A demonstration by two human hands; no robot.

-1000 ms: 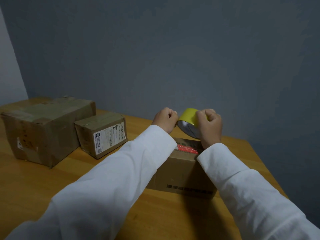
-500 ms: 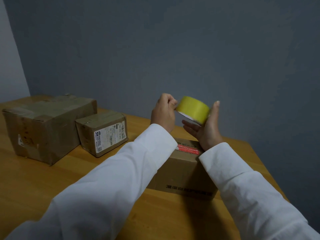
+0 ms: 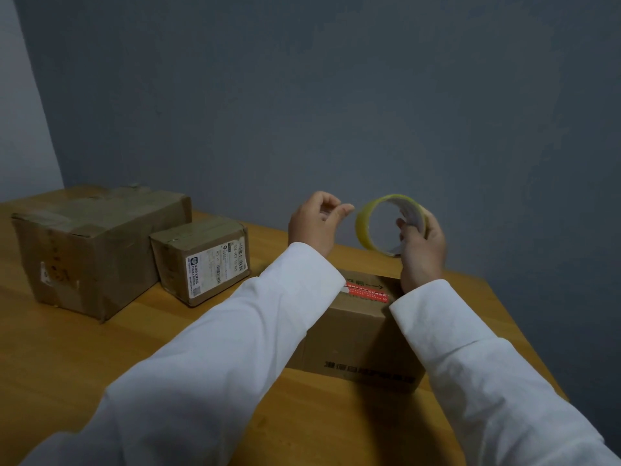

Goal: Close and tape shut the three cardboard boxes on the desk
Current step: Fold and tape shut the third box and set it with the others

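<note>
gripping tape roll (image 3: pixel 364 227), right hand (image 3: pixel 421 250), left hand (image 3: pixel 316 223) pinching

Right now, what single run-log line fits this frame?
stage: readying tape | right hand: holds tape roll over near box | left hand: pinched beside roll, tape end unclear | near box: flaps closed

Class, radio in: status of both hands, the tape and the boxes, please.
Right hand grips tape roll; left hand beside it, pinching air. Nearest box below, untaped. Nothing blocking.
</note>
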